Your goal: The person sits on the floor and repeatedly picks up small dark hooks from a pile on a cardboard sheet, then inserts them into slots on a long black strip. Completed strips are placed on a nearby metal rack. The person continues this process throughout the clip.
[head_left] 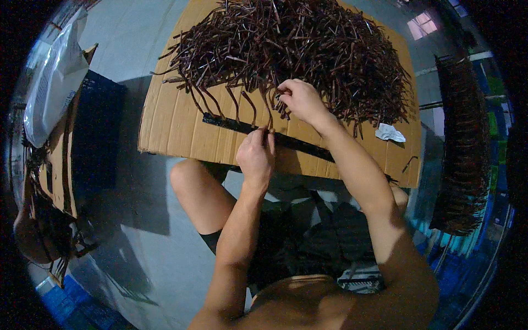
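head view: the left hand (256, 157) pinches the black strip (302, 146) on the cardboard (165, 129). the right hand (302, 102) curls beside the brown sticks (297, 49); i cannot tell whether it pinches one. the right forearm (357, 170) crosses the strip's right end; crumpled paper (390, 132) lies near.

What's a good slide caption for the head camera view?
Left hand at a black strip, right hand at a heap of twig-like pieces on cardboard.

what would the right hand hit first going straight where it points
The right hand would probably meet the pile of dark brown sticks first; depth is unclear, so they may already touch.
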`<state>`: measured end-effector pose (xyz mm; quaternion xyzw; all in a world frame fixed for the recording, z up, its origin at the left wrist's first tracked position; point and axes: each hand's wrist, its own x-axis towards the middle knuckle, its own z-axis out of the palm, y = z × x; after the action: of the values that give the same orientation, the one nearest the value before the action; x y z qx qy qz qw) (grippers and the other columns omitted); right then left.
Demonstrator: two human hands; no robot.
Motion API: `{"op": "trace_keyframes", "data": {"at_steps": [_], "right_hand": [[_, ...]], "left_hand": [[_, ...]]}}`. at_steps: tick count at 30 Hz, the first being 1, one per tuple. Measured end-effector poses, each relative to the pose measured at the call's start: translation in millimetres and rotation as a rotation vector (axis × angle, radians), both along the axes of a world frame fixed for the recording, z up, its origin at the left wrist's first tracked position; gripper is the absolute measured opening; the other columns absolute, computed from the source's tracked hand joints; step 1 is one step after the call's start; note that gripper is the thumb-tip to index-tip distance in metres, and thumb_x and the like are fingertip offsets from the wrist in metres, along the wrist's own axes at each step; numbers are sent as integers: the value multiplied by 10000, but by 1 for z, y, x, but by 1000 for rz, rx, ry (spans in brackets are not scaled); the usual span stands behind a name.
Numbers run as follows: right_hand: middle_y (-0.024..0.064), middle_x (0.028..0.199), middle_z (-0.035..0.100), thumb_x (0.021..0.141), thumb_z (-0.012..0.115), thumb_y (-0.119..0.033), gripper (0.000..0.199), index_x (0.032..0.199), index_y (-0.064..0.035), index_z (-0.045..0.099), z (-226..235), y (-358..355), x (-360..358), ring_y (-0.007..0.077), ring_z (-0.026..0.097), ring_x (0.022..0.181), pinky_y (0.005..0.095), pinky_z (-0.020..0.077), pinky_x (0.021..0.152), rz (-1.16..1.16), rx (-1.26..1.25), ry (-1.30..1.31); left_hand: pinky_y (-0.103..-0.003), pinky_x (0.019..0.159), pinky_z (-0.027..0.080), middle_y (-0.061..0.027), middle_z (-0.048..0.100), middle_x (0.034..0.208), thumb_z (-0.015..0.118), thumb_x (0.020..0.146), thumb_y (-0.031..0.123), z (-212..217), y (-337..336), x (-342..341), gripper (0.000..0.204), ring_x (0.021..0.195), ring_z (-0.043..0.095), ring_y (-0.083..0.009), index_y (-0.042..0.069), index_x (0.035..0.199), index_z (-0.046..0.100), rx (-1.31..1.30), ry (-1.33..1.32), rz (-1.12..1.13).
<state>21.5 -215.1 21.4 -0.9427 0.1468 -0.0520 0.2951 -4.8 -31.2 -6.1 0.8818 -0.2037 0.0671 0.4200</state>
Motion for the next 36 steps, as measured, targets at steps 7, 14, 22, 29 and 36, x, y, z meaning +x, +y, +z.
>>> {"op": "trace_keyframes", "data": {"at_steps": [7, 14, 22, 29, 36], "right_hand": [[220, 973, 608, 786, 649, -173, 279, 1004, 0, 626, 3, 6, -26, 357, 596, 899, 424, 477, 796, -67, 103, 42], [93, 844, 659, 905, 591, -202, 194, 952, -15, 595, 27, 21, -33, 187, 650, 731, 291, 498, 617, -122, 587, -159], [47, 821, 637, 927, 568, -106, 102, 947, -7, 556, 11, 53, -57, 98, 608, 758, 230, 501, 688, -53, 755, -312], [34, 766, 632, 895, 615, -105, 108, 918, -5, 580, 7, 64, -59, 86, 595, 714, 233, 484, 652, -125, 594, -401], [120, 773, 643, 846, 640, -196, 166, 876, -36, 609, 9, 71, -57, 253, 637, 699, 330, 491, 614, -85, 384, -430]], "left_hand": [[-334, 647, 523, -147, 679, 830, 668, 826, 156, 4, -4, -1, 165, 710, 666, -285, 33, 936, 663, -46, 59, 28], [-329, 643, 518, -145, 675, 824, 660, 830, 155, -1, -3, 1, 166, 698, 662, -278, 32, 942, 665, -72, 24, 22], [-385, 635, 490, -125, 642, 772, 640, 827, 155, -6, -4, 2, 115, 711, 618, -303, 47, 866, 647, -70, -30, -12], [-372, 626, 502, -138, 658, 787, 643, 837, 158, -5, -2, -1, 142, 702, 635, -309, 39, 913, 662, -7, -69, -23], [-411, 605, 476, -144, 632, 755, 602, 851, 175, -14, 5, 8, 136, 692, 610, -334, 45, 824, 626, -9, 53, -44]]}}
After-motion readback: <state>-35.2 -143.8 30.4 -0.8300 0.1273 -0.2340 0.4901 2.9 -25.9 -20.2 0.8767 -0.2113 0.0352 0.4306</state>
